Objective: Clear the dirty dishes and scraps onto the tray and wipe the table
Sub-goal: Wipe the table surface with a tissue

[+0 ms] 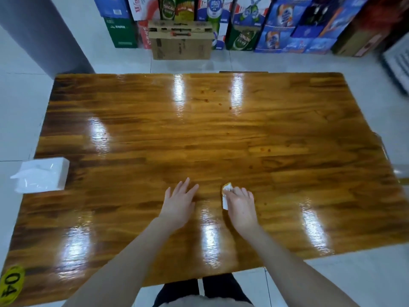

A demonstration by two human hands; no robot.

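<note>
Right, the tissue sits on the table, approx mid-width, a bit toward the table's near edge. It's a small white wad w/ an orange-yellow stain on its far tip. Your R hand is on top of it, fingers bent over the wad and pressing it to the wood. Only the stained tip & a white strip on the hand's inner side show. Your L hand lies near it on the table, apart from the tissue. It's palm down, fingers straight & spread, w/ nothing in it. Both forearms come in over the table's near edge.

Sauce spots are small reddish drops scattered on the table's far half, around mid-width. A couple more lie toward the table's right side, farther out than your R hand. The top is glossy wood planks w/ bright light streaks.

The tissue pack is white in soft clear wrap w/ one sheet sticking out. It sits at the table's left edge & partly overhangs it. A yellow sticker marked 04 is at the table's near-left corner.

Beyond the table's far edge a brown cardboard box stands on the pale tile floor. Behind it are stacks of drink cartons in blue, green & red. Below the table's near edge you see your dark trousers.
</note>
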